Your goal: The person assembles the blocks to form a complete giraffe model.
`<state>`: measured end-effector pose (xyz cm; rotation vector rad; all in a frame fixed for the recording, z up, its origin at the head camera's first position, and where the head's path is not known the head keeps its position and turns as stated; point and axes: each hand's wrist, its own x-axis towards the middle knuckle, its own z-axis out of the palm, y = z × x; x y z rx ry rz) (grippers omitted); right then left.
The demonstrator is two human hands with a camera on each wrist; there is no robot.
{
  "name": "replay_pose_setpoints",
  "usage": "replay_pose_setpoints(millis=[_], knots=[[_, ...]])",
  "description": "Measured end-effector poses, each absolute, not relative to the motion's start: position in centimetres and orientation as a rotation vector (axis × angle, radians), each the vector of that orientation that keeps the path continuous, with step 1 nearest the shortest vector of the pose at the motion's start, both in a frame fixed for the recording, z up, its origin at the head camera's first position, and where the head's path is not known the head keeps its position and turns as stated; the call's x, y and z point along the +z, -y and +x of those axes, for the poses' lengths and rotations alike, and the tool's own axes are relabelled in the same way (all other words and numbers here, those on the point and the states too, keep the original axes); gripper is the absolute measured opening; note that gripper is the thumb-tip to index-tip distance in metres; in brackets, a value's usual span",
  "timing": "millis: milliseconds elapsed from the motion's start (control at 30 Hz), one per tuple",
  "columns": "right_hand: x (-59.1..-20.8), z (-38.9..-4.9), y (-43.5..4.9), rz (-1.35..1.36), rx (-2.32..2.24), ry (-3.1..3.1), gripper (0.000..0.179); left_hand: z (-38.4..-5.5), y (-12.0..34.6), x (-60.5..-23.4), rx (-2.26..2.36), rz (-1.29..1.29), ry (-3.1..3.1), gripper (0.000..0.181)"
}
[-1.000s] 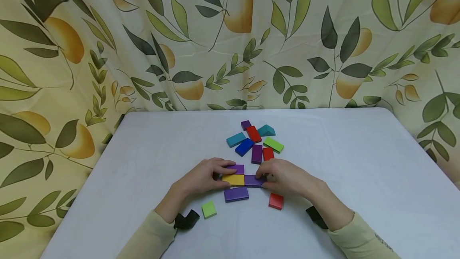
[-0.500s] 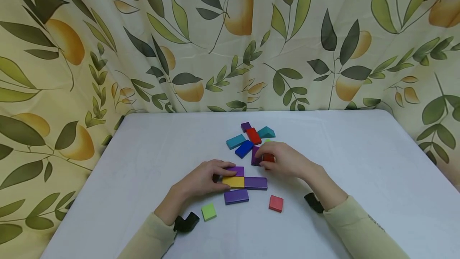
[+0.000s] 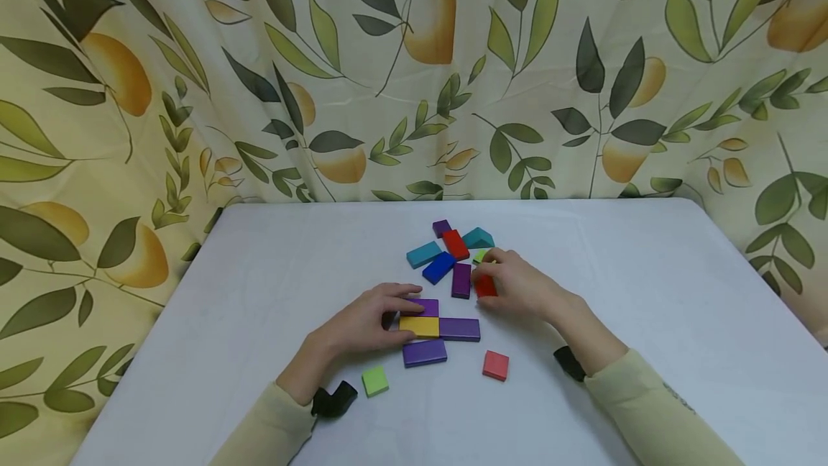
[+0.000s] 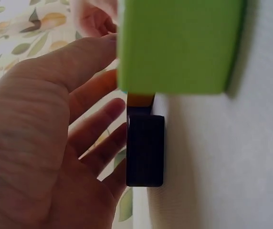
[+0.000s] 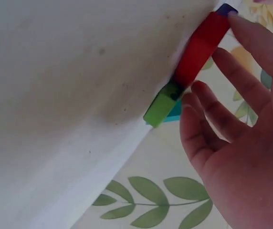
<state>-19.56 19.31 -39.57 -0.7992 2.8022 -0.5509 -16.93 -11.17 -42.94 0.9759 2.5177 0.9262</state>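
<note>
My left hand (image 3: 371, 318) rests around a yellow block (image 3: 419, 326) and a purple block (image 3: 423, 306) behind it. Its thumb lies at the yellow block's front edge, a finger over the purple one. The left wrist view shows those fingers fairly straight, partly hidden by a green block (image 4: 179, 47). My right hand (image 3: 524, 282) holds a red block (image 3: 486, 286) between thumb and fingers; the block lies low at the tabletop. In the right wrist view the fingertips are at the side of this red block (image 5: 198, 50), beside a green block (image 5: 160, 107).
A long purple block (image 3: 459, 329) lies against the yellow one, another (image 3: 425, 353) in front. A small green block (image 3: 375, 381) and a light red block (image 3: 495, 365) lie nearer. Behind are dark purple (image 3: 461, 280), blue (image 3: 439, 267), teal (image 3: 423, 254) and red (image 3: 456, 244) blocks.
My right hand has left the long purple block beside the yellow one, moved away to the red block and shifted slightly right there. The left hand has stayed in place, one finger slightly lifted.
</note>
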Motion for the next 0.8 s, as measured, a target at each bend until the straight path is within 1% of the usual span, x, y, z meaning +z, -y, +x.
replay_pose_setpoints(millis=[100, 267, 333, 400, 467, 600, 800], knots=[[-39.7, -19.2, -19.7, -0.783, -0.559, -2.786, 0.034, -16.9, 11.2, -42.8, 0.927, 0.968, -2.527, 0.044], [-39.7, -18.3, -20.3, -0.68, -0.633, -2.763, 0.05, -16.7, 11.3, -42.6, 0.915, 0.955, -2.537, 0.046], [-39.7, -18.1, -20.4, -0.641, -0.638, -2.776, 0.052, -16.6, 11.4, -42.5, 0.905, 0.946, -2.544, 0.047], [-39.6, -17.8, -20.4, -0.6, -0.613, -2.8, 0.049, -16.6, 11.5, -42.5, 0.889, 0.945, -2.554, 0.048], [-39.4, -17.6, -20.5, -0.578, -0.591, -2.816, 0.041, -16.6, 11.6, -42.4, 0.876, 0.946, -2.56, 0.048], [-39.1, -17.2, -20.6, -0.584, -0.587, -2.813, 0.031, -16.7, 11.8, -42.3, 0.861, 0.962, -2.558, 0.049], [-39.1, -17.3, -20.7, -0.716, -0.644, -2.756, 0.031, -16.9, 12.0, -42.4, 0.848, 0.987, -2.559, 0.048]])
